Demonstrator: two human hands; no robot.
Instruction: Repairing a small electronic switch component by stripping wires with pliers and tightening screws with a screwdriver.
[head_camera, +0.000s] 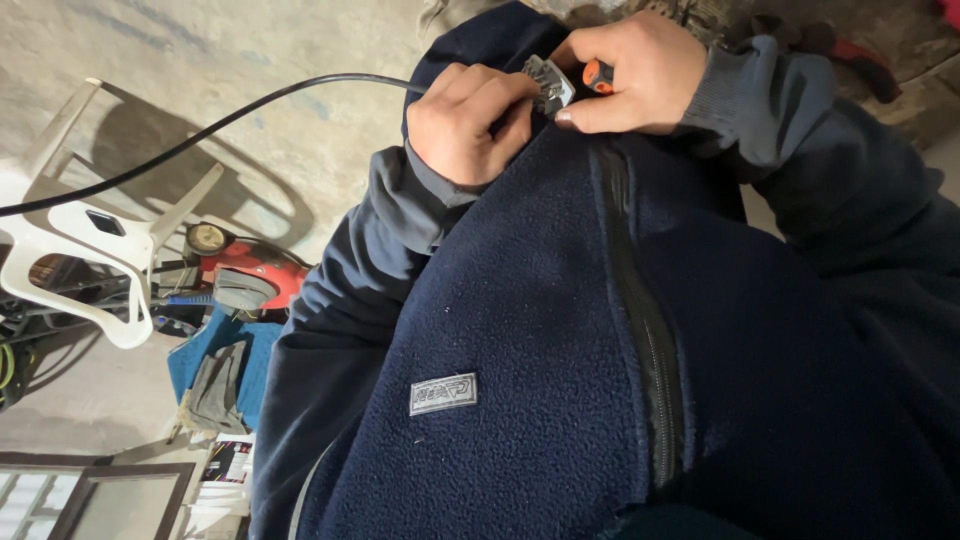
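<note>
Top centre of frame — left hand (465, 120) clamped on grey plug (548, 83) with black cable (200, 135); right hand (640, 75) grips orange-handled screwdriver (597, 73) — mid-fastening; next needs a steady tip.

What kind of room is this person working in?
Probably a workshop or garage: a bare concrete floor, a red power tool beside a white plastic chair, and both hands working on a grey electrical plug on a black cable.
</note>
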